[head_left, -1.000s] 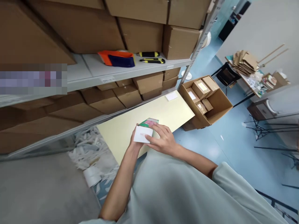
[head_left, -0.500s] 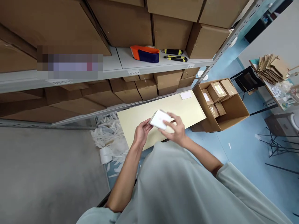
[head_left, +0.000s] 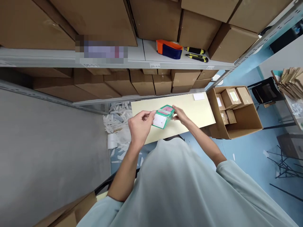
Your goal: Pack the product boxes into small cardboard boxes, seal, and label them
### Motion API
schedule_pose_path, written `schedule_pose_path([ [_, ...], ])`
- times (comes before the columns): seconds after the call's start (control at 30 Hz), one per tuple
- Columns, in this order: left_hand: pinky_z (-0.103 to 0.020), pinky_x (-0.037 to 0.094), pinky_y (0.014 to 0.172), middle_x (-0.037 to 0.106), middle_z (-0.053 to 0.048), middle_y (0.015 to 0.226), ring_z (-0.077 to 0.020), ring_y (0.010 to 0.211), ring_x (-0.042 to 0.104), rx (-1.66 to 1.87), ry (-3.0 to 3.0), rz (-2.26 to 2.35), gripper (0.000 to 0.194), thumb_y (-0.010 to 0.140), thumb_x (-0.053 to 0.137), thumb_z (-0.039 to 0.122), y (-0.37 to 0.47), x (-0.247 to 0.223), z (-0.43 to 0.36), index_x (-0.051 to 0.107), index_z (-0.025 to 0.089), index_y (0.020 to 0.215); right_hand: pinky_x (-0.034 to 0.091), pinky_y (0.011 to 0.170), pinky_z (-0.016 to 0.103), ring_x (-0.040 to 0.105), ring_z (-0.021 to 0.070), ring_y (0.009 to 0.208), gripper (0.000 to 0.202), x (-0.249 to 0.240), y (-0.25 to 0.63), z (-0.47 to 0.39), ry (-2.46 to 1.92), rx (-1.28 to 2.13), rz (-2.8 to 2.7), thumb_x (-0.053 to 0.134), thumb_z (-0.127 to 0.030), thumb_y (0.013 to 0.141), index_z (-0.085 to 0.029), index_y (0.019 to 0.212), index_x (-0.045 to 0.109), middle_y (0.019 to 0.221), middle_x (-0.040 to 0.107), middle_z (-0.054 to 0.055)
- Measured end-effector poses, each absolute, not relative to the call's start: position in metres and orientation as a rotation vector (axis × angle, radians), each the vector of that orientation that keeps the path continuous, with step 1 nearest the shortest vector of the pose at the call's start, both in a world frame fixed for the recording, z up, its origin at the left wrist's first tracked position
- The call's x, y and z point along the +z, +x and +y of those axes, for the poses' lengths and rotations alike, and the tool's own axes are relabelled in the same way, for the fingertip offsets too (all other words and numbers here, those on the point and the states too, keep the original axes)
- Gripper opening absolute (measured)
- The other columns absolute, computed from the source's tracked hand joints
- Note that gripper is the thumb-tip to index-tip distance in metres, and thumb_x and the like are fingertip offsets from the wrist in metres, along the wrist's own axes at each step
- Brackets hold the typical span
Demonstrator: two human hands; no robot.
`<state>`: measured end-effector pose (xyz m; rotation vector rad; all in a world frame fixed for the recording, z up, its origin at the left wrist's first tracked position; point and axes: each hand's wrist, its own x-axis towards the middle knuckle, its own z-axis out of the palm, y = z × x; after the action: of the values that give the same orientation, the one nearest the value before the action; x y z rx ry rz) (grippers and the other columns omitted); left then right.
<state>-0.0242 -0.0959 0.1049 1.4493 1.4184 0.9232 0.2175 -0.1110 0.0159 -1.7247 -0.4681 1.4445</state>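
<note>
A small box point(head_left: 163, 116) with green edges, a pink panel and a white face is held tilted above the cream tabletop point(head_left: 189, 116). My left hand point(head_left: 141, 124) pinches its left edge between thumb and fingers. On the other side, my right hand point(head_left: 180, 115) grips the right end, with its fingertips partly hidden behind the box. Farther back on the tabletop lies a white stack of labels or cards point(head_left: 199, 96), apart from both hands.
An open carton point(head_left: 247, 127) holding several smaller boxes stands right of the table. Behind it, a shelf point(head_left: 134, 60) carries cartons, an orange-and-blue tape dispenser point(head_left: 169, 49) and yellow-black cutters point(head_left: 196, 57). White paper strips point(head_left: 117, 118) are piled at the left.
The box has been turned, so its green and pink sides show instead of a plain white face. My left hand now pinches from above, and the view has shifted left.
</note>
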Motion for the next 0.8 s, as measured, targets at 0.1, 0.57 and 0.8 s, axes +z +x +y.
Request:
schedule_pose_path([
  [0.1,-0.029,0.049,0.069,0.081,-0.005,0.076,-0.0197,0.071,0.072,0.719,1.557,1.498,0.033,0.096,0.082,0.049,-0.025,0.098,-0.073,0.083,0.019,0.085,0.063,0.054,0.025,0.075,0.0174,0.063,0.041,-0.013,0.189,-0.141,-1.664,1.804,-0.209,0.067,-0.061,0.113,-0.02,0.111,0.069,0.086,0.073,0.005],
  [0.57,-0.032,0.059,0.073,0.084,-0.008,0.078,-0.0261,0.072,0.08,0.635,1.051,1.691,0.027,0.098,0.076,0.043,-0.083,-0.044,-0.134,0.079,0.025,0.078,0.069,0.092,0.031,0.078,0.0186,0.1,0.022,-0.096,0.145,-0.089,-2.055,1.415,-0.593,0.066,-0.047,0.101,-0.027,0.11,0.061,0.106,0.074,0.0],
  [0.8,-0.037,0.071,0.084,0.084,-0.008,0.084,-0.0224,0.074,0.083,0.745,0.593,1.718,0.013,0.099,0.079,0.03,-0.084,-0.115,-0.11,0.079,0.018,0.095,0.059,0.119,0.045,0.077,0.0305,0.123,0.037,-0.118,0.105,0.025,-2.128,1.236,-1.419,0.068,-0.045,0.103,-0.027,0.135,0.065,0.126,0.081,0.007],
])
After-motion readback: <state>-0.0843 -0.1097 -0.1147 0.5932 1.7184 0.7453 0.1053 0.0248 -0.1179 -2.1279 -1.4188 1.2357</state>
